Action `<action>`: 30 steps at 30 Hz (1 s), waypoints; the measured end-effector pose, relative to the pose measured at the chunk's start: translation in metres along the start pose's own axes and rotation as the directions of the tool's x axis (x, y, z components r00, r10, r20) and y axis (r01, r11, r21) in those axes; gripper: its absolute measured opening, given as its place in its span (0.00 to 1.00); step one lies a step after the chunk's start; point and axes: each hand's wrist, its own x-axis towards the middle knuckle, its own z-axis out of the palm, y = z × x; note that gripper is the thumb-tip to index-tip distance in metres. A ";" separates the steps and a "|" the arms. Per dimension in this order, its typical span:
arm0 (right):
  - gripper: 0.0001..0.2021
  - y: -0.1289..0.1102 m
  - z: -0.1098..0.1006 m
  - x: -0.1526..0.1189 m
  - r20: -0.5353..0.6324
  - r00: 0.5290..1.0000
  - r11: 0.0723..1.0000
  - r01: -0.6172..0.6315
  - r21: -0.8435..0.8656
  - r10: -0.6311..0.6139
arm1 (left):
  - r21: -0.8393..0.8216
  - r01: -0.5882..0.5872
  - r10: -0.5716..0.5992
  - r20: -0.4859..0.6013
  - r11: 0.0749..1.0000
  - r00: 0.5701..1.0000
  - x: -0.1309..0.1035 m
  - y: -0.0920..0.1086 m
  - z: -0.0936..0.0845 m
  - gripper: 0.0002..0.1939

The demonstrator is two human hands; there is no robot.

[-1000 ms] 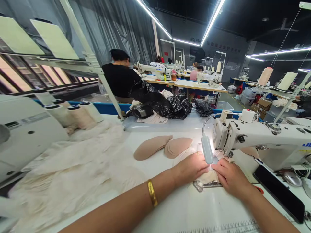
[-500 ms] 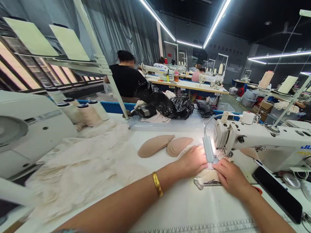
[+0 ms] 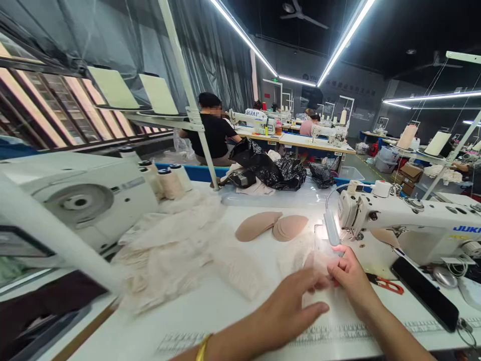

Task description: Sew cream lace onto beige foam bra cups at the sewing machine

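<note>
My right hand is closed in a pinch on a sheer, pale piece of fabric in front of the sewing machine. A small red spot shows by its fingertips, too small to name. My left hand, a gold bangle at its wrist, is slightly blurred beside the fabric, thumb spread away from the fingers. I see nothing held in it. The lit grey lamp hangs over the needle area, which it partly hides. Beige oval pads lie in overlapping stacks beyond the left hand.
Pale lace fabric is heaped on the left, near thread cones and another machine. A phone and red-handled scissors lie at right. A ruler strip runs along the front. A co-worker sits beyond black plastic bags.
Both hands were together at the needle area. My left hand has drawn back toward me and opened. My right hand has lifted the sheer fabric. The view has shifted left.
</note>
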 end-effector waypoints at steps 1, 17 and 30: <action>0.28 0.004 0.008 -0.005 -0.034 0.999 0.999 0.020 0.044 -0.018 | -0.277 0.162 -0.160 0.029 0.947 0.987 -0.011 0.001 0.010 0.18; 0.31 0.041 0.029 -0.088 -0.413 0.896 0.982 0.190 0.019 -0.166 | -0.989 -0.126 -0.654 -0.147 0.079 0.742 0.000 0.028 0.020 0.07; 0.43 0.017 0.033 -0.074 -0.341 0.940 0.932 0.115 0.343 0.009 | -0.983 -0.107 -0.557 -0.171 0.146 0.813 -0.003 0.036 0.023 0.13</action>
